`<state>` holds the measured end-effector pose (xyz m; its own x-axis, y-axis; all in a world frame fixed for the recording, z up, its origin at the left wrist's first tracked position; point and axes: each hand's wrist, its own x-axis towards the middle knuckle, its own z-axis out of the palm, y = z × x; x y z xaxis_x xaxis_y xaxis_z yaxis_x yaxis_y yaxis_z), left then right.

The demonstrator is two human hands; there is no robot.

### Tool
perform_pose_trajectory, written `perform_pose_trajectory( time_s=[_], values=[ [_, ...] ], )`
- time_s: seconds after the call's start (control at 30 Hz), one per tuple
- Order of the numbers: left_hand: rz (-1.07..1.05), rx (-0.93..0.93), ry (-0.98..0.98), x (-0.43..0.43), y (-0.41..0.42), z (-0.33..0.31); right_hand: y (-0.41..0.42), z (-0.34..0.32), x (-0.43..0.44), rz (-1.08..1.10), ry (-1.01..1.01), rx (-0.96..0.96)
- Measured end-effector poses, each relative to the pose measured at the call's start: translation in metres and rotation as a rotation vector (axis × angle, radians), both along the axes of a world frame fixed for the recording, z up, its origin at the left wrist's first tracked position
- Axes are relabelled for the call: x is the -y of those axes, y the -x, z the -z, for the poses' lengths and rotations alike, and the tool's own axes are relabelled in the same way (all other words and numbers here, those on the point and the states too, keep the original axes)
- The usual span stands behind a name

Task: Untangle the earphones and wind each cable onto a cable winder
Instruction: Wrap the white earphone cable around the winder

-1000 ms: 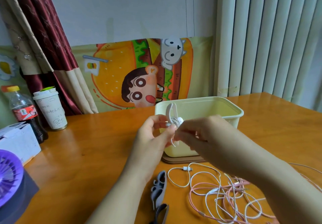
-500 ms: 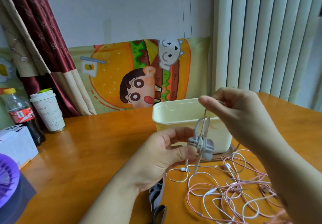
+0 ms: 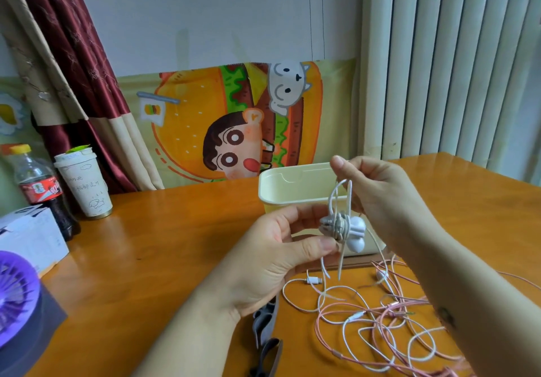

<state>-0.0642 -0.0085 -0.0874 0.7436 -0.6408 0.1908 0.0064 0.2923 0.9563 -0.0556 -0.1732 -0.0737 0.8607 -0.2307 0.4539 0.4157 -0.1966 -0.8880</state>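
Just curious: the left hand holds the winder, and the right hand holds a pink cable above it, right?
Not pink: the head view shows the right hand pinching a white cable loop above the winder, which the left hand holds.

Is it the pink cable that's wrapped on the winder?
No, the winder held in the left hand carries white cable, while the pink cable lies loose on the table.
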Motion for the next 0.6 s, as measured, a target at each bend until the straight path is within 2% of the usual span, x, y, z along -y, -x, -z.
perform_pose_trajectory(
  time_s=[0.13,0.2,0.37,0.47,0.6],
  values=[
    [-0.110,-0.005,0.111,-0.001,-0.007,0.001,-0.010,0.023,-0.010,-0.089,0.048,-0.138],
    [-0.175,-0.013,0.160,-0.004,-0.013,0.002,-0.010,0.034,-0.015,-0.100,0.188,-0.163],
    [-0.290,-0.077,0.227,-0.010,-0.027,0.005,-0.004,0.035,-0.022,-0.101,0.545,-0.055],
    [-0.350,-0.055,0.166,-0.013,-0.032,0.010,0.003,0.033,-0.019,-0.115,0.690,-0.055],
    [-0.417,-0.008,0.044,-0.014,-0.034,0.015,0.010,0.028,-0.016,-0.154,0.771,-0.095]
  ],
)
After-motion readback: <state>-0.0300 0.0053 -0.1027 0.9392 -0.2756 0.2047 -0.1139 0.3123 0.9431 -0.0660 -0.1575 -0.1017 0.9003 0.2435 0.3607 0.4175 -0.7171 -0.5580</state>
